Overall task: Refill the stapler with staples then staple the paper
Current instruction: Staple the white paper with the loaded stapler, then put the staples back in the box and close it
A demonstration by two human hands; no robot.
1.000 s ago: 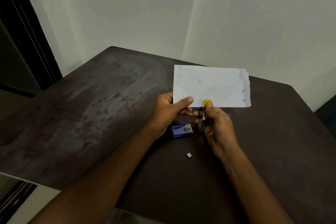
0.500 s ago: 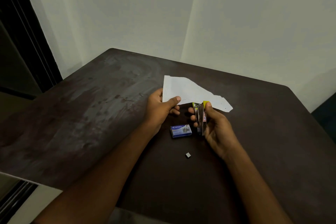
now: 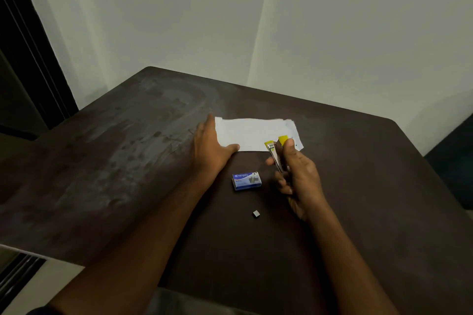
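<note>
Paper lies flat, long axis left-right, pinned at its left end by spread left hand. Stapler is gripped in right hand, nose toward paper's near right corner.

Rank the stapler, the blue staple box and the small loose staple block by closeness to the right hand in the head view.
1. Stapler: held in the right hand.
2. Blue staple box: on the table, just to its left.
3. Staple block: nearer the person, below the box.
</note>
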